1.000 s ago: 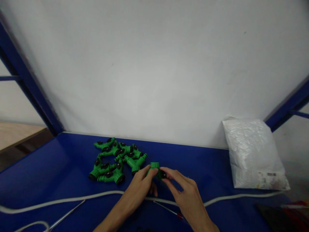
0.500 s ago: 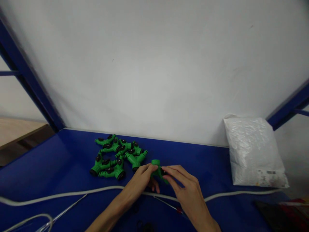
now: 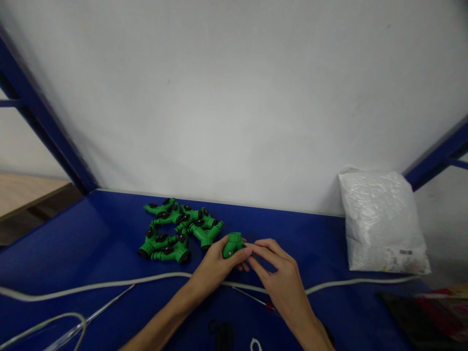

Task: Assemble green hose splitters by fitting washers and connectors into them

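Between my two hands is a green plastic hose splitter (image 3: 234, 240), its threaded collar pointing up. My left hand (image 3: 220, 258) is closed around its body, the thumb lying across the front. With thumb and fingers brought together, my right hand (image 3: 280, 265) pinches the splitter's right side; the exact spot is covered by the fingers. To the left lie several more green Y-shaped hose splitters (image 3: 176, 252) with black knobs, the nearest one (image 3: 205, 236) just beyond my left hand.
A white cable (image 3: 157, 278) runs across the blue tabletop (image 3: 109, 234) under my wrists. A red-tipped screwdriver (image 3: 252, 296) and a black object (image 3: 224, 336) lie near me. At right stands a white plastic package (image 3: 382, 219), against the white wall (image 3: 234, 107).
The splitter has been turned in my hands, so its rounded body now faces me and its black knob is out of sight. My right fingertips have closed in toward my left thumb.
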`<state>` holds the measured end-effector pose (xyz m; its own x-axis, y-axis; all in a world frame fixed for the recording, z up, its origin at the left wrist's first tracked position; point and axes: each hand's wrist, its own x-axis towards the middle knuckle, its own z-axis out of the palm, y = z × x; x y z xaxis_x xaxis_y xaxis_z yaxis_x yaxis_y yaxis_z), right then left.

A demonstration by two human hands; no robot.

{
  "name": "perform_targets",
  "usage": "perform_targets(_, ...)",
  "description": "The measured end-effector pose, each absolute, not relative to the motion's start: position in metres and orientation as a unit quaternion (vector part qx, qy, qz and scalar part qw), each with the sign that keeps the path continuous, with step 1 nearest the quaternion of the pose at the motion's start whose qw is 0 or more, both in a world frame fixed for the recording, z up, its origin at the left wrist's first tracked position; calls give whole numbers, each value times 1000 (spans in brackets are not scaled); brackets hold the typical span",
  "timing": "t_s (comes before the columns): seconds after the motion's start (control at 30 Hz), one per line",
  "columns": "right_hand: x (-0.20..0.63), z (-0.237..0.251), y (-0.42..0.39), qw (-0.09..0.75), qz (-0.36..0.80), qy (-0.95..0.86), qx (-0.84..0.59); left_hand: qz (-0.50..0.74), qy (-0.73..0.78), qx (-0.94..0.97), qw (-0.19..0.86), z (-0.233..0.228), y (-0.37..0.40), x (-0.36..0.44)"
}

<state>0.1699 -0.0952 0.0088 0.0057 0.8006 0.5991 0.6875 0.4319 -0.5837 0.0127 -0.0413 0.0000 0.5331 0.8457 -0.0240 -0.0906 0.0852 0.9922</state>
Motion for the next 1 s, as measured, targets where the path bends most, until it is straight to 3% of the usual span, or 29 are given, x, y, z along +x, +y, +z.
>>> perform_targets(0.13, 183, 14, -114, 424, 26, -724, -543, 365, 349, 553, 663, 6, -39, 11)
perform_targets(0.4, 205, -4, -173, 234, -153, -800, -531, 409, 360, 411, 731, 9, -35, 8)
perform_targets(0.7, 212, 37, -188, 296, -89, -801, -513, 415, 357, 391, 740, 15, -39, 10)
perform_targets(1.0, 207, 61, -170, 286, -194, -804, -485, 418, 353, 402, 734, 15, -40, 12)
